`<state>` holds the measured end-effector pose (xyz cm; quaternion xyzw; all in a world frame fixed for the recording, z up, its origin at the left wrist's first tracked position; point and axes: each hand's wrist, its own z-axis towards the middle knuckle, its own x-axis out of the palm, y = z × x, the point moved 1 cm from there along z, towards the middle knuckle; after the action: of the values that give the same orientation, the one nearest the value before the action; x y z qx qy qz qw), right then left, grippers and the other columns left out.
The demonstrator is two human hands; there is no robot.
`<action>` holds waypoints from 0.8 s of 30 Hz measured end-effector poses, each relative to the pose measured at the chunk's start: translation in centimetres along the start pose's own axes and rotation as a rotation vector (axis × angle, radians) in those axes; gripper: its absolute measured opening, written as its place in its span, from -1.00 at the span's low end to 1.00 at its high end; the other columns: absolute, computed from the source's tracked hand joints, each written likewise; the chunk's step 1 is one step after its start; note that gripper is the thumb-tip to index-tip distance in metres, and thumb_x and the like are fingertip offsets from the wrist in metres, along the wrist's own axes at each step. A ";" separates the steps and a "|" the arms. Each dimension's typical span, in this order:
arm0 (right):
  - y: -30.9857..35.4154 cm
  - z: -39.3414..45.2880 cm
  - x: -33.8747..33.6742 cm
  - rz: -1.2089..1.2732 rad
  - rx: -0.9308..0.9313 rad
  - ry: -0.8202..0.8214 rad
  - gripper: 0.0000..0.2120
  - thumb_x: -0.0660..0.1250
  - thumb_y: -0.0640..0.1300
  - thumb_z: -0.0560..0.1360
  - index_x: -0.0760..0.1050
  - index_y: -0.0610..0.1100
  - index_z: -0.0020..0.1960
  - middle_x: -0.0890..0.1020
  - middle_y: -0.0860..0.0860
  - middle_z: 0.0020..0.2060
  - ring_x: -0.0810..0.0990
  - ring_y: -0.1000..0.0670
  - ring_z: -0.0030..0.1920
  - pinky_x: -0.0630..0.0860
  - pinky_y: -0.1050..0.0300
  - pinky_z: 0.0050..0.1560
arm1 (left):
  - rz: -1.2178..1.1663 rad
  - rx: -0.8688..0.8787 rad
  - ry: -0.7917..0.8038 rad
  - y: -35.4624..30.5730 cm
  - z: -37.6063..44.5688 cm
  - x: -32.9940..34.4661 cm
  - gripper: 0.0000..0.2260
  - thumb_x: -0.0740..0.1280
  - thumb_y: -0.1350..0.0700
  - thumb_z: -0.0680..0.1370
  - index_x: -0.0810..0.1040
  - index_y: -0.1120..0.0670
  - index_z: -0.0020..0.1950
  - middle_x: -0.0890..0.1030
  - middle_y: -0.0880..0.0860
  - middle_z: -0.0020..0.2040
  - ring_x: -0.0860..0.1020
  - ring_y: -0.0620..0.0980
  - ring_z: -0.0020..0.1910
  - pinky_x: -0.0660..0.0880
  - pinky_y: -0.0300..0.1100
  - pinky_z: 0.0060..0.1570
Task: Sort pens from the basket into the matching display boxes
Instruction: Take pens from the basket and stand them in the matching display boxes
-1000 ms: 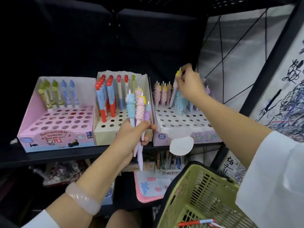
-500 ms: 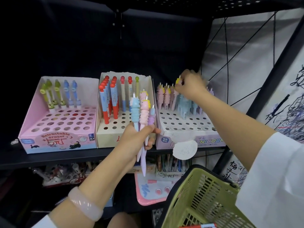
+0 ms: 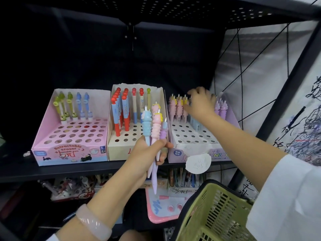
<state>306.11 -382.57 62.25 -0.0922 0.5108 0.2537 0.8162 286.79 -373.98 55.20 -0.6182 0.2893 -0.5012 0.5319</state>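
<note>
Slotting unicorn pens: right hand (image 3: pixel 199 103) fingers loose, empty, over lilac perforated cardboard display box (image 3: pixel 191 136) right of centre; left hand (image 3: pixel 147 150) grips bundle of pastel unicorn-topped pens (image 3: pixel 153 126). Next, likely: pinch one, seat in free hole.

My right hand (image 3: pixel 199 103) has let go of the yellow-topped pen it was pinching a second ago; that pen now stands in the unicorn box (image 3: pixel 194 136), in the far row among the pink pens (image 3: pixel 178 108). The fingers have spread and dropped lower over the blue pens behind them, and my view has tilted up a little, showing less of the basket (image 3: pixel 213 214)
</note>
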 end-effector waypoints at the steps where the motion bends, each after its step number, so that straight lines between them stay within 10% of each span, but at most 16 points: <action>1: 0.7 -0.7 -0.5 0.087 -0.044 -0.102 -0.62 0.27 -0.05 0.51 0.41 -0.11 0.31 0.40 -0.11 0.28 0.33 -0.14 0.31 0.19 -0.05 0.35 | 0.000 0.004 0.002 0.0 0.0 -0.1 -0.90 0.23 0.28 0.56 0.47 0.15 -0.12 0.60 0.09 -0.34 0.34 -0.11 -0.59 0.27 -0.32 -0.59; 5: 4.1 -5.0 -2.3 0.811 -0.160 0.078 -0.81 0.24 -0.01 0.55 0.57 -0.07 -0.03 0.60 0.06 -0.21 0.52 0.19 -0.21 0.45 0.24 -0.16 | 0.002 0.003 -0.008 0.0 0.0 -0.1 -0.91 0.22 0.29 0.56 0.47 0.15 -0.10 0.61 0.08 -0.34 0.32 -0.10 -0.59 0.26 -0.31 -0.59; 9: 5.5 -7.8 -2.8 1.071 -0.137 0.387 -0.77 0.27 0.12 0.51 0.47 0.01 0.08 0.60 0.20 -0.26 0.56 0.33 -0.25 0.48 0.41 -0.23 | -0.002 0.013 -0.028 0.0 -0.2 0.0 -0.93 0.22 0.29 0.57 0.46 0.16 -0.07 0.60 0.06 -0.37 0.30 -0.09 -0.59 0.25 -0.31 -0.59; 14: 5.9 -9.4 -2.7 1.069 -0.174 0.301 -0.89 0.38 -0.05 0.47 0.46 0.02 -0.05 0.61 0.03 -0.10 0.59 0.04 -0.05 0.52 0.14 0.03 | 0.018 0.031 -0.068 -0.1 0.0 -0.2 -0.92 0.24 0.28 0.56 0.46 0.12 -0.03 0.55 0.04 -0.39 0.32 -0.10 -0.57 0.26 -0.31 -0.58; 24: 5.7 -7.2 -3.4 1.301 0.075 0.120 -0.89 0.23 -0.10 0.57 0.49 -0.13 -0.03 0.62 -0.09 -0.10 0.58 0.00 -0.13 0.51 0.19 -0.16 | 0.055 0.024 -0.049 0.2 0.1 -0.3 -0.87 0.24 0.36 0.52 0.44 0.14 -0.05 0.59 0.01 -0.41 0.34 -0.10 -0.58 0.28 -0.32 -0.57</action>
<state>296.36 -381.68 62.52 0.2501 0.5155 0.6722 0.4688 286.82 -373.72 54.88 -0.6155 0.2871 -0.4745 0.5600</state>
